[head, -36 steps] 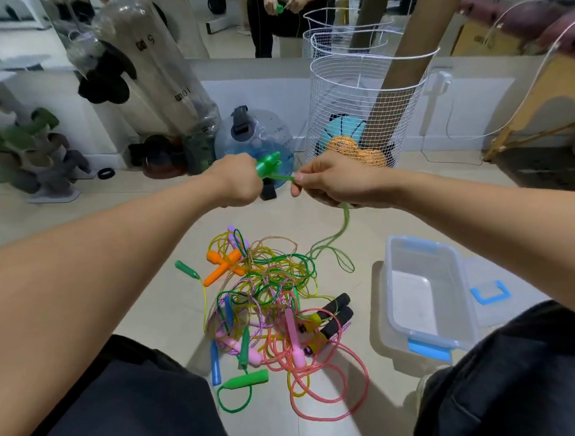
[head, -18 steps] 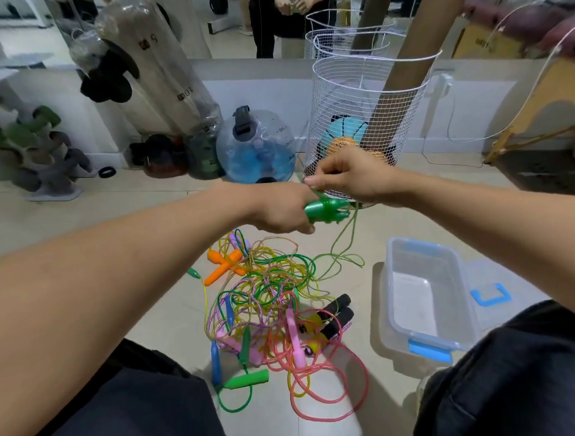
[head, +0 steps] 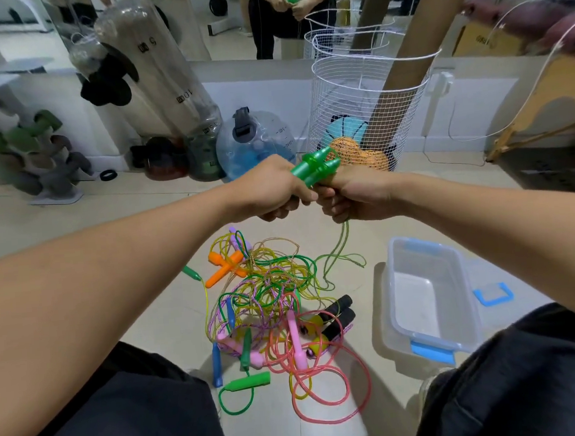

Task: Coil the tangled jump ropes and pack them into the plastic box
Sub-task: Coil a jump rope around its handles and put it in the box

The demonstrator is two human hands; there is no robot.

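Your left hand (head: 270, 190) and right hand (head: 356, 196) both squeeze the two green handles (head: 315, 168) of one jump rope, held up over the floor. Its thin green cord (head: 341, 248) is light and floppy and trails into the tangled pile (head: 267, 294), so hold the hard handles. The plastic box (head: 431, 296) sits open just right of the pile, with a wire basket (head: 367, 110) behind your hands.

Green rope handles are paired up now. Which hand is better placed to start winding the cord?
Right, probably. The left hand grips the green handles, while the green cord hangs from under the right hand, on the plastic box side.
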